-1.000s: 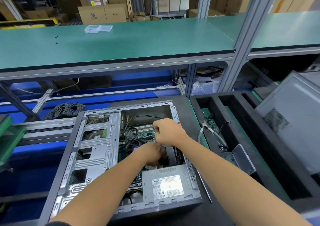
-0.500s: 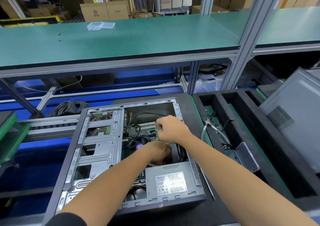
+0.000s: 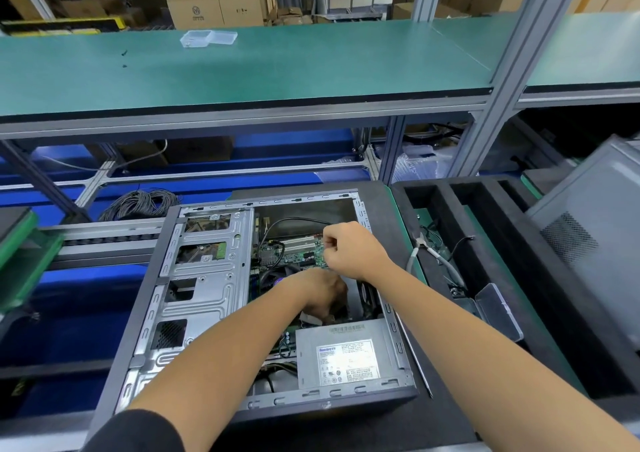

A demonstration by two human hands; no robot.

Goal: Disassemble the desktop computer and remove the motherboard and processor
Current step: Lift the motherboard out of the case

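Inside the open computer case (image 3: 204,278) on the bench, motherboard (image 3: 294,256) lies flat beneath both grips: right hand (image 3: 349,250) curled, pinching something unclear; left hand (image 3: 320,294) nearer the cooler, closure hidden.

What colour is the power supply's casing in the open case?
Silver-grey metal with a white label, in the head view: power supply.

Matt bare-metal drive cage (image 3: 204,278), smooth green bench mat (image 3: 277,67)
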